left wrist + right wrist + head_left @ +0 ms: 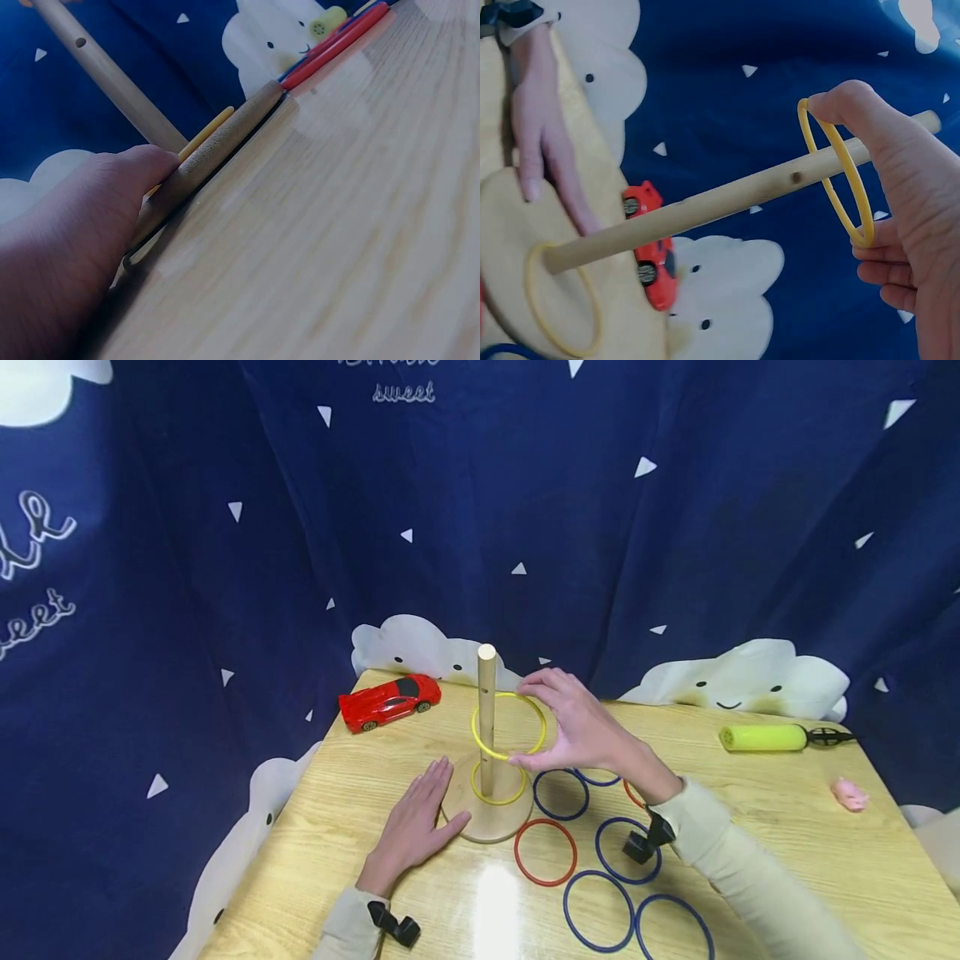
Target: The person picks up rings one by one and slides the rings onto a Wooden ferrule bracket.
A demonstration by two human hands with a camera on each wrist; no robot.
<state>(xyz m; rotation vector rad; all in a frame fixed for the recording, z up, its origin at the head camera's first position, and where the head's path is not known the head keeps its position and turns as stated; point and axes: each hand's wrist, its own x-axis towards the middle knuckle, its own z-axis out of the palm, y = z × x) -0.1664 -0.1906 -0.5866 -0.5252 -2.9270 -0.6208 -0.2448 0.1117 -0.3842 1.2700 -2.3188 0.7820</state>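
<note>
A wooden post (487, 681) stands upright on a round wooden base (480, 828). My right hand (570, 722) pinches a yellow ring (853, 174) between thumb and fingers. In the right wrist view this ring encircles the upper part of the post, tilted and held well above the base. A second yellow ring (497, 803) lies flat on the base around the post's foot. At the base's left side rests my left hand (412, 822), fingers straight and thumb apart. The left wrist view shows the left thumb (146, 169) over the base's edge.
Several blue rings (597, 872) and red rings (546, 883) lie on the table right of the base. Behind on the left is a red toy car (390, 702). A yellow-green pump (765, 737) and a small pink object (850, 794) lie far right. A blue curtain (465, 485) hangs behind.
</note>
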